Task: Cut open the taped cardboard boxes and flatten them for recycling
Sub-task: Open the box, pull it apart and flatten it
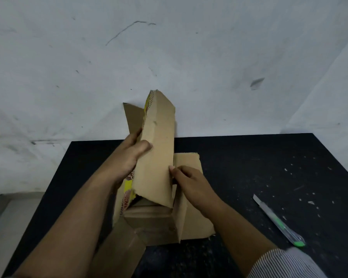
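Note:
A brown cardboard box, cut open and partly unfolded, stands on the black table in front of me. One long panel rises upright, with yellow print showing on its outer left side. My left hand grips that panel's left edge, thumb on the plain inner face. My right hand pinches the panel's right edge lower down. More flaps spread flat beneath and toward me. A green and grey utility knife lies on the table to the right, apart from both hands.
The table stands against a scuffed white wall. Small white scraps speckle the table's right half. A pale floor or ledge shows beyond the table's left edge.

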Motion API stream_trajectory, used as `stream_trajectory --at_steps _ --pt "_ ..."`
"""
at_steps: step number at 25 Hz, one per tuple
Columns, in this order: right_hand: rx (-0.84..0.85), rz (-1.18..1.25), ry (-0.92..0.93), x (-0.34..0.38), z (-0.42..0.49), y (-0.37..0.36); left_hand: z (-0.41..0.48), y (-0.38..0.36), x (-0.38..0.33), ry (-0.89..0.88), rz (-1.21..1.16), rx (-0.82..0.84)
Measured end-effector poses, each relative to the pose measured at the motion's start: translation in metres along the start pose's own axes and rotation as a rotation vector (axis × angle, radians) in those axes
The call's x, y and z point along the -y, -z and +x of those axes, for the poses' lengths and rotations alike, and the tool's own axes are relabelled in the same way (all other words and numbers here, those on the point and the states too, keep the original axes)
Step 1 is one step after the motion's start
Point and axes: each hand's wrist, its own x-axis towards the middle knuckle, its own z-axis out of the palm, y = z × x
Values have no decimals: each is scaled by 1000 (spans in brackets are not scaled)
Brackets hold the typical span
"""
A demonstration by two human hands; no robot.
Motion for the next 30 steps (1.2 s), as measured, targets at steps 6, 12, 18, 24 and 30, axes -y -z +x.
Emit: stream_trajectory --at_steps 6,12,18,24,30 --pt "-214 -263 43 -20 -20 32 15 5 7 17 60 -46" --pt "96 -516 -77 -19 -29 36 35 -26 42 8 196 -67" --pt "183 -648 -166 -72 -15 11 38 -27 125 60 389 27" --pt "274 -677 -221 -104 -8 -3 23 -18 148 -121 777 -213" --pt "363 -1040 -218 -133 -22 -36 15 18 192 -10 1354 -102"
